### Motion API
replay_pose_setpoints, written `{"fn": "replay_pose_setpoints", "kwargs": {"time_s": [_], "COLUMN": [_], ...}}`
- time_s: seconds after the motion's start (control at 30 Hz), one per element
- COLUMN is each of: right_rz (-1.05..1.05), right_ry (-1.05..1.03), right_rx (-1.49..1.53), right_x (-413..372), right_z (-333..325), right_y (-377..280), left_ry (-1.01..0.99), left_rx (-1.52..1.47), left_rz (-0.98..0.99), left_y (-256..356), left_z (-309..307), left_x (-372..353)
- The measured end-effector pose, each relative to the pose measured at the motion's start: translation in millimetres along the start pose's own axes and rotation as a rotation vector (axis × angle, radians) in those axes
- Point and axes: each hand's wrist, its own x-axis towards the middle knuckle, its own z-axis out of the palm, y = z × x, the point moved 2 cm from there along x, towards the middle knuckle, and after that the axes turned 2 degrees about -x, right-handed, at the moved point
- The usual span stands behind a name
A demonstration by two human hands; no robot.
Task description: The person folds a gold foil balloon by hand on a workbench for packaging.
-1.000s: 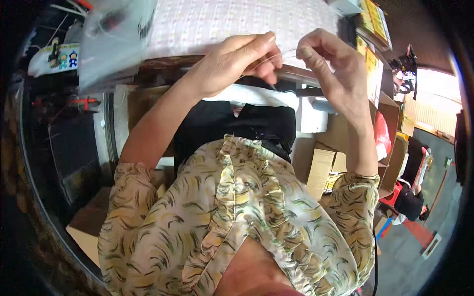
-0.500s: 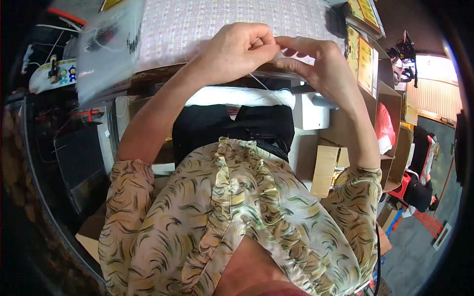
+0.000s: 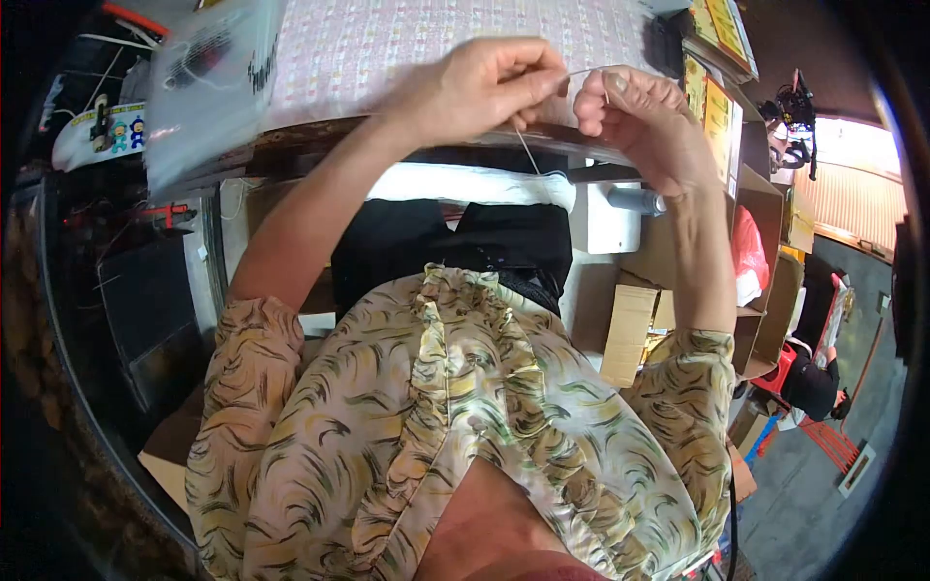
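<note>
at the near edge of the table (image 3: 339,58), beyond a white bundle (image 3: 465,186), the left hand (image 3: 473,92) and right hand (image 3: 647,111) seem to pinch a thread (image 3: 526,150) between them. likely light, limp and snappable, it's best gripped close to its end.

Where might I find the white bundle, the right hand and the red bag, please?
White bundle (image 3: 455,185): head view, middle of its length.
Right hand (image 3: 647,118): head view, middle of the hand.
Red bag (image 3: 749,242): head view, its reddish side.
</note>
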Motion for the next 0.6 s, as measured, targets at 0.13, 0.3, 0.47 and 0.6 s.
{"fn": "replay_pose_setpoints", "kwargs": {"time_s": [0.13, 0.3, 0.47, 0.6], "right_rz": [-0.159, -0.446, -0.485, -0.401], "right_ry": [0.055, 0.260, 0.280, 0.224], "right_rx": [0.206, -0.438, -1.086, -1.094], "right_x": [7, 5, -7, -18], "right_z": [2, 13, 27, 38], "right_y": [5, -8, 0, -23], "left_ry": [0.029, -0.013, -0.047, -0.139], "left_rx": [-0.105, -0.068, -0.002, -0.114], "left_rz": [0.008, 0.015, -0.081, -0.043], "left_y": [-18, -10, 21, 22], "left_z": [30, 34, 15, -6], "left_x": [-8, -15, -10, -4]}}
